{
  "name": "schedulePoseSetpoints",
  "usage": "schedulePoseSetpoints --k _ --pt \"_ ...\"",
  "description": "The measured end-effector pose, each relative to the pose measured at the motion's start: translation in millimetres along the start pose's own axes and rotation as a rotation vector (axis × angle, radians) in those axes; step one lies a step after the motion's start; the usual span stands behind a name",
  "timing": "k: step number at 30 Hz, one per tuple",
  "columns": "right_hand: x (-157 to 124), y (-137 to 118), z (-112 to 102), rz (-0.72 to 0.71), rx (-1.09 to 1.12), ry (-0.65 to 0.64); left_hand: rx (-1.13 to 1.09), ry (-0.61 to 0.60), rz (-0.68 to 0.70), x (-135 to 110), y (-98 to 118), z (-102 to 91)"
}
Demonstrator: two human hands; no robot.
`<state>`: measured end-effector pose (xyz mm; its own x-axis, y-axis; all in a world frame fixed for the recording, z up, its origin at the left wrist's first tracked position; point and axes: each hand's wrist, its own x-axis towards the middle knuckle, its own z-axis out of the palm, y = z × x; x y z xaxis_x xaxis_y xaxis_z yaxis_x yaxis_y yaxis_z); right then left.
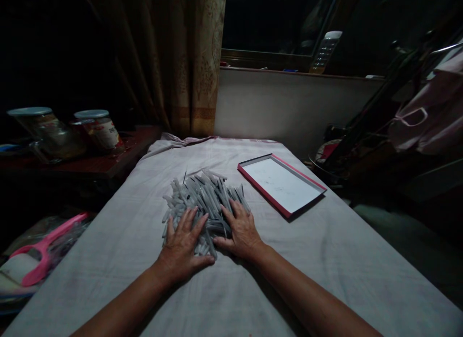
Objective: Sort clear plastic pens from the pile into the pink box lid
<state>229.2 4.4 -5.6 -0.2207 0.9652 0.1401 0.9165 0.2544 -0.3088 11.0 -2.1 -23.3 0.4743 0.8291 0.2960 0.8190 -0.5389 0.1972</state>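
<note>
Far out to the left of the left hand, down past the cloth's edge, a pink plastic long-handled tool (43, 252) lies on dim clutter I cannot make out. Well ahead and left of the hands, a clear glass jar with a pale blue lid (47, 132) stands on a dark reddish wooden shelf (119, 161). Just beside it is a second blue-lidded jar with a white label (99, 130). Behind them hangs a brown patterned curtain (188, 62). Now the middle: a pale grey wrinkled cloth (126, 240) covers the whole flat surface, and both forearms reach across it. The left hand (184, 245) lies palm down with its fingers spread wide. Its fingertips rest on the near left edge of a heap of slim grey plastic tubes (204, 194), and its thumb stretches toward the other hand. Just beside it, the right hand (242, 233) lies flat too, palm down, fingers fanned over the near right side of the heap. The two thumbs are close, with a few tubes between them. Neither hand pinches or grips anything. The heap sits directly ahead of the hands, its tubes lying crisscross and some loose at the far edge. Ahead and right of the right hand, apart from the heap, a shallow rectangular tray with a red rim and white floor (282, 185) lies flat on the cloth at an angle. Farther right, off the cloth, pink fabric (427, 119) hangs in the dark.
</note>
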Motion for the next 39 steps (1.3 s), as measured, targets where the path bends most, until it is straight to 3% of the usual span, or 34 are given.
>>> schedulePoseSetpoints --k 5,11,17,20,23,26,29,33,35,39 --pt "24.8 -7.2 -0.9 0.025 -0.004 0.02 0.001 0.011 -0.094 26.5 -9.1 2.1" --pt "66.5 -12.7 -7.7 0.052 -0.004 -0.054 0.028 0.012 -0.211 57.9 -22.4 -3.0" --pt "67.8 1.2 -33.6 0.018 0.109 -0.164 0.04 -0.003 -0.2 52.4 -17.9 -8.8" --pt "54.3 25.9 -50.5 -0.005 0.199 -0.116 0.01 0.031 -0.064 38.2 1.3 -8.8" --pt "42.8 58.6 -61.4 0.017 0.288 0.036 -0.052 -0.012 0.196 29.4 30.0 -5.4" --pt "35.0 88.0 -65.9 0.206 0.261 0.24 -0.111 -0.108 0.425 31.0 54.9 1.0" --pt "29.3 104.6 -67.1 0.325 0.047 0.39 -0.111 -0.136 0.482 41.4 64.3 8.4" --pt "23.8 107.1 -65.1 0.468 -0.193 0.17 -0.058 -0.074 0.424 61.3 54.4 14.8" --pt "22.0 104.5 -64.4 0.479 -0.228 0.063 -0.02 -0.032 0.375 69.8 45.3 14.8" --pt "20.1 96.0 -71.0 0.459 -0.251 -0.025 0.056 0.005 0.311 75.3 30.7 9.9"
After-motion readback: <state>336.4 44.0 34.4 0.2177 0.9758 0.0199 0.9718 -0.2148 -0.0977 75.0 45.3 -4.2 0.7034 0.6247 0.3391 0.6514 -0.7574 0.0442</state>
